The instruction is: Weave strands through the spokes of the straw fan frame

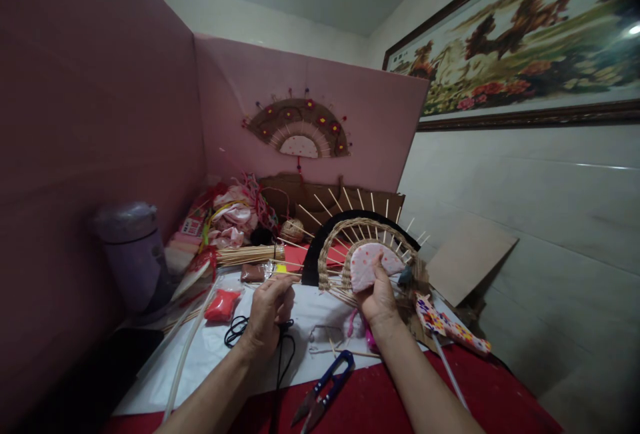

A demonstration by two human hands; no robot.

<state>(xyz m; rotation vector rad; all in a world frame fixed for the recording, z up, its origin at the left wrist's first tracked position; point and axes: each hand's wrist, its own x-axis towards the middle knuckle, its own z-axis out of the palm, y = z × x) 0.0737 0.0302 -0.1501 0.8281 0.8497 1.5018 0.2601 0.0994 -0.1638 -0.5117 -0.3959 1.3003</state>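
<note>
My right hand (380, 294) grips a half-woven fan (350, 247) by its base, thumb pressed on the pink dotted fabric centre (367, 262). The fan stands upright, with wicker weaving around the centre and bare wooden sticks (345, 204) radiating out. My left hand (270, 311) is closed in a loose fist over a black cord (235, 331) on the white sheet (210, 354), near the fan's left edge; what its fingers pinch is hidden. A finished fan (300, 129) hangs on the pink board behind.
Blue thread snips (325, 387) lie on the red tablecloth (380, 401) near me. A bundle of sticks (247, 255), a twine ball (293, 229), pink ribbons (233, 215) and a red packet (223, 305) sit at the left. A purple lidded bin (133, 254) stands far left. Cardboard (470, 257) leans right.
</note>
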